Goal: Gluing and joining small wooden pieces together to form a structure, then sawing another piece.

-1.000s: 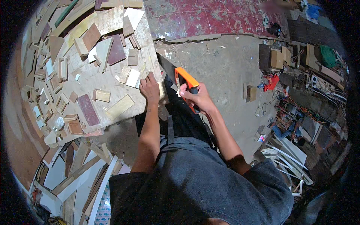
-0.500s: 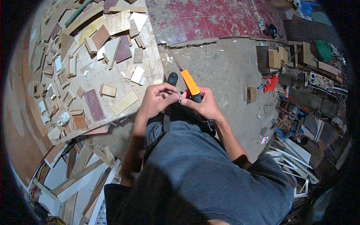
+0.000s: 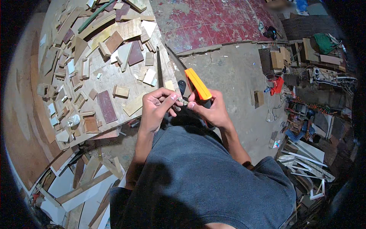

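Note:
Between my hands, in front of my shirt, is a small narrow patterned strip (image 3: 182, 101) that looks like metal. The thumb and fingers of my left hand (image 3: 157, 108) pinch its left end. The right thumb and fingertips meet at its other end. My right hand (image 3: 212, 110) is also closed round an orange-and-black-handled tool (image 3: 198, 84). Its long, thin, dark blade points away and to the left, past the table edge. The right palm and part of the grip are hidden.
A wooden table (image 3: 131, 89) at the left carries many wood offcuts and a maroon board (image 3: 106, 106). Long boards (image 3: 85, 187) lean at the lower left. Cables, a red item (image 3: 276, 86) and white frames (image 3: 305, 166) clutter the right. Ahead are concrete and a red tiled floor (image 3: 213, 23).
The strip has swung from nearly upright to almost level between my fingers. The tool's blade shows longer, and a dark narrow streak now lies on the table edge. My view has shifted slightly.

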{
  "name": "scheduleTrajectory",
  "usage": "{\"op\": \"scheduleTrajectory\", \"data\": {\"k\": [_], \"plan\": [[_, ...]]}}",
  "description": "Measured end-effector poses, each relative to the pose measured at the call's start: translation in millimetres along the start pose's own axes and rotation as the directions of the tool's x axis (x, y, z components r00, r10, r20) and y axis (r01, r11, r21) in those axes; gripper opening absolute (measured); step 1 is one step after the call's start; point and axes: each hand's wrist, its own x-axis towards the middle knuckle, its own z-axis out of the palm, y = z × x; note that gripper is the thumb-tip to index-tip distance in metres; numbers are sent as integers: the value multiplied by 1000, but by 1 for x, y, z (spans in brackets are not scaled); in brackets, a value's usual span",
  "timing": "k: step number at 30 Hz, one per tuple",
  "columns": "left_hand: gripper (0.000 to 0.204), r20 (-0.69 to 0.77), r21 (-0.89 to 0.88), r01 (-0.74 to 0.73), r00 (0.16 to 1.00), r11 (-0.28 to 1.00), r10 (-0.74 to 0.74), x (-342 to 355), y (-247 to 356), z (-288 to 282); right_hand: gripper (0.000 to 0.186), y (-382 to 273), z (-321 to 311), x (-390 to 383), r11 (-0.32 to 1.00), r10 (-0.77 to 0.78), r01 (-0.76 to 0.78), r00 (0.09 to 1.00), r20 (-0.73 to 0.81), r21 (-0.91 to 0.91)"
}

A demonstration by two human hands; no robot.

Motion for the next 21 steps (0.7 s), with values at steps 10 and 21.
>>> {"op": "scheduleTrajectory", "data": {"k": [10,21], "plan": [[14,109,104,-29,994,994,18,-28,25,-11,17,-1,23,-14,996,-87,87,996,3,-24],[12,-80,-27,-88,993,996,86,-69,35,-30,20,18,43,-27,994,-16,20,999,-42,107]]}}
